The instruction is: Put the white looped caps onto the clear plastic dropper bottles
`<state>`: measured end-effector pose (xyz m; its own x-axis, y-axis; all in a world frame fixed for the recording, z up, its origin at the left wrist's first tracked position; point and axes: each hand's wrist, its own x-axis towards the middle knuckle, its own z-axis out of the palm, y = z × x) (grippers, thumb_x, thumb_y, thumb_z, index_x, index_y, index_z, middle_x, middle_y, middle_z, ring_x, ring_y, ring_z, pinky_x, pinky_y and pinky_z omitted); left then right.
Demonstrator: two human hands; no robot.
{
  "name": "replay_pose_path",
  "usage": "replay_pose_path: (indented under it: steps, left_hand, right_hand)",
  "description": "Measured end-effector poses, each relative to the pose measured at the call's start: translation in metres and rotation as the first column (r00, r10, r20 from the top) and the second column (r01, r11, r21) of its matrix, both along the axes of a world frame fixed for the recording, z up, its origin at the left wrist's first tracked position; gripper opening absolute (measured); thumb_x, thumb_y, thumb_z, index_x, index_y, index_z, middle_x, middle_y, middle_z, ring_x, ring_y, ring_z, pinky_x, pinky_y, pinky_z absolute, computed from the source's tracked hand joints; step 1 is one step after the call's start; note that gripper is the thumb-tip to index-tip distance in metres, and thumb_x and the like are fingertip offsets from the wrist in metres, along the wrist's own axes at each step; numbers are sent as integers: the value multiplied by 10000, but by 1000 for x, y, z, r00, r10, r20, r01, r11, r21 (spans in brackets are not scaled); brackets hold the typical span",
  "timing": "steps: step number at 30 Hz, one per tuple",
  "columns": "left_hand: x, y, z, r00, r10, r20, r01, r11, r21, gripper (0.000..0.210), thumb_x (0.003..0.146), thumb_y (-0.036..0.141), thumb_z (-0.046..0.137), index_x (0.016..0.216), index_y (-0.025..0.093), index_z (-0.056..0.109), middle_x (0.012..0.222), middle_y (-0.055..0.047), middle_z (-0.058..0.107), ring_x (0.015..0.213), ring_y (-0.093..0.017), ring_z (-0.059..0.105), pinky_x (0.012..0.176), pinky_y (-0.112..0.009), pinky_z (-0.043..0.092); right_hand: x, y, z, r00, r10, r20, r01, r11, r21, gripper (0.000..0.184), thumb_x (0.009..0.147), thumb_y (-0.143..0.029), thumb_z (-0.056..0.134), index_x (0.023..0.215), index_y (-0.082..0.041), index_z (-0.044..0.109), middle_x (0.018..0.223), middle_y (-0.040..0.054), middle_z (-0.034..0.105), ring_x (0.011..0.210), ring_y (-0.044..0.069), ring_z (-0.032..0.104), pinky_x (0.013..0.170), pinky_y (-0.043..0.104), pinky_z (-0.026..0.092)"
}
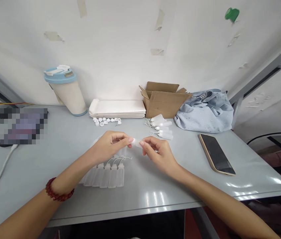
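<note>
My left hand (111, 146) and my right hand (156, 149) meet over the middle of the table, both with fingers pinched. Between them is a small translucent white bottle (136, 142), mostly covered by the fingers. The left fingers grip its white end; the right fingers hold the other end. Below my left hand lies a row of flat translucent bottles (109, 176) with thin white curved tubes at their tops, partly hidden by my left forearm. Beyond my right hand are several more such bottles (165, 132) in a loose pile. Small white caps (105, 120) lie scattered beyond my left hand.
Along the wall stand a tumbler (69, 96), a stack of white padded envelopes (119, 108), an open cardboard box (165, 104) and a bundled pale blue cloth (206, 114). A phone (217, 154) lies at right. A blurred-out device (24, 126) with a white cable lies at left.
</note>
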<state>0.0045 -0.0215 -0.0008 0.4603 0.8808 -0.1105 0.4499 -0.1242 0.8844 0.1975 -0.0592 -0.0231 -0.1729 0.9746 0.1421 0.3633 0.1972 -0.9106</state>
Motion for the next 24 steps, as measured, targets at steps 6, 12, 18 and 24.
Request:
replay_pose_path:
  steps: [6,12,18,24]
  left_hand:
    - [1,-1,-1,996,-81,33,77,991,106,250,853,412,539,945,232,686,928,1,690,827,-171,589,708,-257,440]
    - [2,-3,-2,996,-85,15,81,983,163,259,858,411,533,986,233,672,957,0,677,817,-166,579,702,-257,428]
    - [3,-3,-4,999,-17,-37,19,998,53,457,880,514,430,659,167,629,650,11,617,468,-87,398,464,-233,313]
    - [3,-4,-3,998,-53,-19,55,994,91,387,873,483,469,717,181,655,665,11,614,561,-118,490,535,-238,379]
  right_hand:
    - [3,4,2,997,13,-82,-20,995,-96,401,899,-407,467,590,-155,507,501,-39,446,454,72,379,473,216,300]
    - [3,7,2,983,35,-182,-69,981,-183,451,903,-449,452,558,-158,464,495,-42,425,439,67,360,472,220,296]
    - [2,3,1,992,10,-122,-21,996,-87,401,900,-425,473,606,-156,512,522,-37,463,460,73,383,479,223,299]
    - [1,2,2,996,10,-91,-18,996,-84,411,905,-408,467,578,-160,488,502,-44,429,462,73,372,486,223,298]
